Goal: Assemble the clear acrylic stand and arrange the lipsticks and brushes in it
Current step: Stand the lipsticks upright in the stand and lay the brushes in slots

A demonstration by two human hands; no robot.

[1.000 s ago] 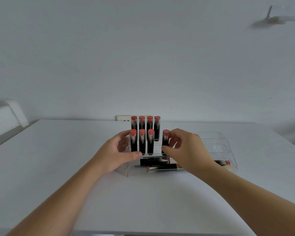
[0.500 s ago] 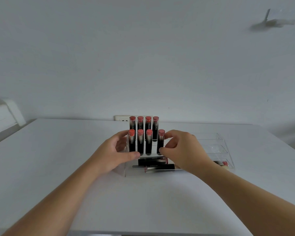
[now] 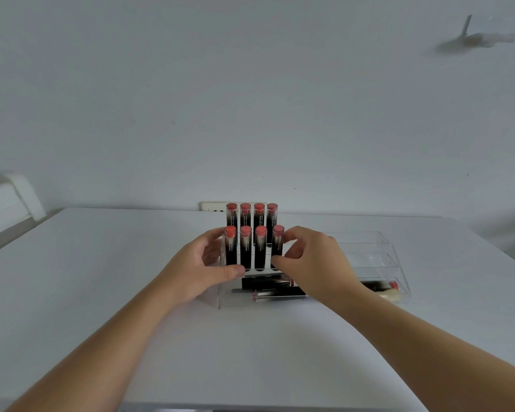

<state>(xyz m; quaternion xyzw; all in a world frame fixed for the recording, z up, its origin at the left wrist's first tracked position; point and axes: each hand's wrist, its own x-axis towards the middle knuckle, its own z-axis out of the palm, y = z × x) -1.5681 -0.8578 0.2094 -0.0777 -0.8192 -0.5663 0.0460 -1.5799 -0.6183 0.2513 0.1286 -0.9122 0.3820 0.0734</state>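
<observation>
A clear acrylic stand [image 3: 369, 257] with stepped tiers sits mid-table. Several black lipsticks with red tops stand upright in two rows at its left end; the back row [image 3: 252, 217] is behind the front row [image 3: 246, 248]. My right hand [image 3: 312, 260] pinches the rightmost front-row lipstick [image 3: 278, 242] between thumb and fingers. My left hand [image 3: 202, 263] holds the stand's left end, thumb on its front ledge. More lipsticks [image 3: 268, 288] lie flat in the lowest tier, and a lipstick and brush [image 3: 384, 288] lie at its right end.
The stand rests on a white table [image 3: 101, 278] against a plain wall. A white wall socket [image 3: 213, 207] shows behind the lipsticks. A white object [image 3: 9, 203] stands off the table's far left edge.
My right hand has lowered the fourth lipstick into the front row, closing the gap beside the other three. My left hand has stayed on the stand's left end.
</observation>
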